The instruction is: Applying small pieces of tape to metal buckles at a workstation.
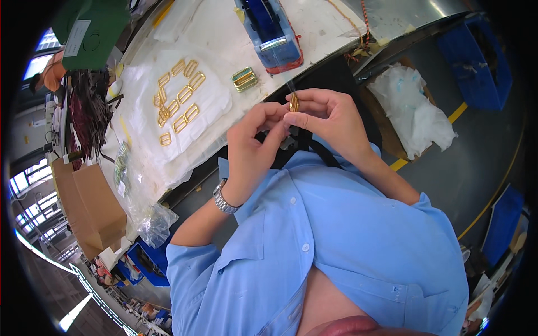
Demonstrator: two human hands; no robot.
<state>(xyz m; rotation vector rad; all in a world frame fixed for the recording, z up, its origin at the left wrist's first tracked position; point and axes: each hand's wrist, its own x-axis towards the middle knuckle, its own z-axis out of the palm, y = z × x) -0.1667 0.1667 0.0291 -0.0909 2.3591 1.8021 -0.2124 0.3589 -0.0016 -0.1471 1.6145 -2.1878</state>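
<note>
buckle (294,103), gold-coloured metal: pinched in right bare hand (330,117), seemingly for fine control; left bare hand (253,134): fingertips beside it, hold unclear. rectangular gold metal buckles (173,106): spread on thin white sheet (212,112), presumably against scratches.

And it's gold straight away, bright gold on the held buckle (294,102), gold again all over the loose buckles (184,97), shining against the white sheet (216,106)! The counter (216,33) comes in off-white with brownish smudges, and here's the tape dispenser (283,53), blue, a deeper blue up top, red along its base. Plain light blue for the shirt (370,224), pale buttons (305,247) down it, silver links on the watch (224,197). Over left, a dark green box (101,33) wears a white label (77,38), then cardboard brown on the carton (92,207). Yellow stripes (458,113) slice across the grey floor (471,151), beside a vivid blue crate (476,61)!
</note>
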